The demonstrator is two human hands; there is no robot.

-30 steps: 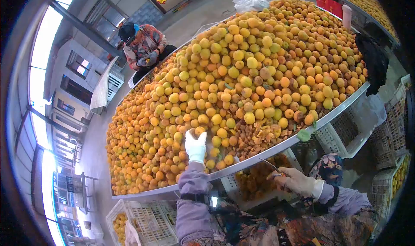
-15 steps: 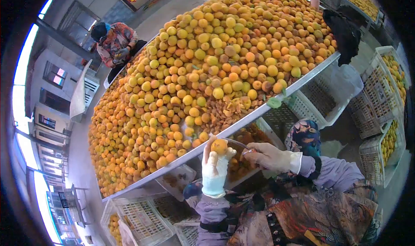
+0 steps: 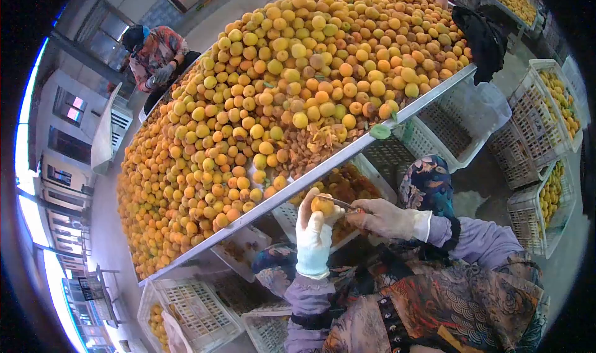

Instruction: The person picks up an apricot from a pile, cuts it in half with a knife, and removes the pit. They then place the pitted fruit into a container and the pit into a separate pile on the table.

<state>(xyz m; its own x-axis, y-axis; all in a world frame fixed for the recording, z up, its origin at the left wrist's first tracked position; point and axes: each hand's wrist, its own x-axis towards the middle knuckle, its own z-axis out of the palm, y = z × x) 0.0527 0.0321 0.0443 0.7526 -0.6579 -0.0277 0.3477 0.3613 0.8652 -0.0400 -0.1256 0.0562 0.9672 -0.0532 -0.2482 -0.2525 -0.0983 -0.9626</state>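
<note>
Between the fingers and thumb of my gloved left hand [image 3: 312, 240] sits an orange-yellow apricot [image 3: 321, 205], just outside the table's metal edge. My right hand [image 3: 390, 219], also gloved, grips a small knife [image 3: 340, 203] by its handle. The blade points left and lies against the apricot's upper side. Both hands are over my lap, close together. Below and behind them stands a crate of apricot pieces [image 3: 347, 188]. On the table close by lie brown pits [image 3: 297, 153] and torn apricot flesh [image 3: 328, 137].
Heaped apricots [image 3: 248, 111] cover the sloping table, bounded by a metal rim [image 3: 248, 221]. Stacked crates [image 3: 528, 120] stand at the right, another crate [image 3: 198, 316] at lower left. A black bag [image 3: 481, 39] hangs at the far corner. Another person [image 3: 155, 58] sits across the table.
My right hand has brought the knife closer, and its blade now overlaps the apricot's top. My left fingers have closed further round the fruit. The whole view has shifted slightly.
</note>
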